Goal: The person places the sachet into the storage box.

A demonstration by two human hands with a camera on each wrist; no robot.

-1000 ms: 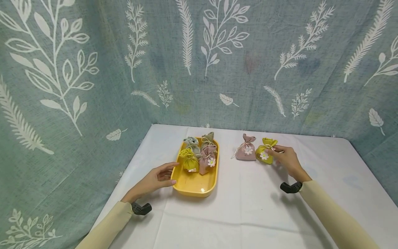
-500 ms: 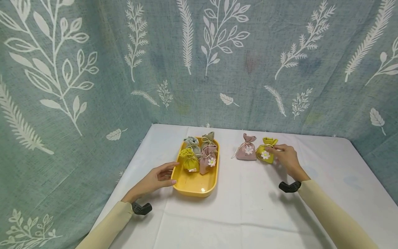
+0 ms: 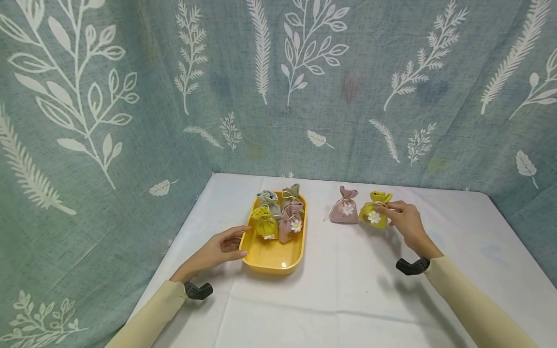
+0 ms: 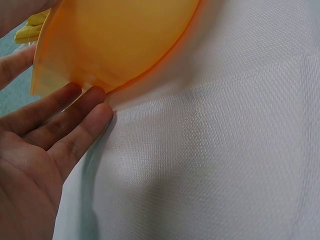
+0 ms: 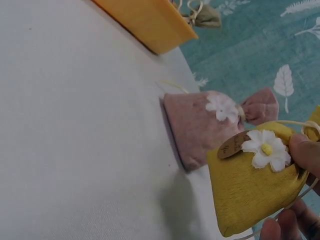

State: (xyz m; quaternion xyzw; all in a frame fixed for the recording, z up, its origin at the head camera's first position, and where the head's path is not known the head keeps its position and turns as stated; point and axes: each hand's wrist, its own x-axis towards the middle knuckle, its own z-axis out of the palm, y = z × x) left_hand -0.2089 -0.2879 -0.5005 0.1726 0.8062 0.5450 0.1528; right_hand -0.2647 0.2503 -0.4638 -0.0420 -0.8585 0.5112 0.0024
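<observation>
Between thumb and fingers, my right hand pinches the neck of a yellow-green drawstring pouch. A white flower and a brown round tag show on this pouch's front in the right wrist view. Just left of it stands a pink pouch, also with a white flower. My left hand rests against the left side of a yellow tray, its fingertips on the outer wall. Inside the tray stand a yellow-green pouch, a pink pouch, a pale grey pouch and an olive-grey pouch.
A white cloth covers the table. Behind and to the left hangs a blue-green curtain with white leaf prints, meeting the table's back edge.
The yellow-green pouch in my right hand has shifted slightly to the right, and the hand has moved with it. My left hand and the tray have stayed in place.
</observation>
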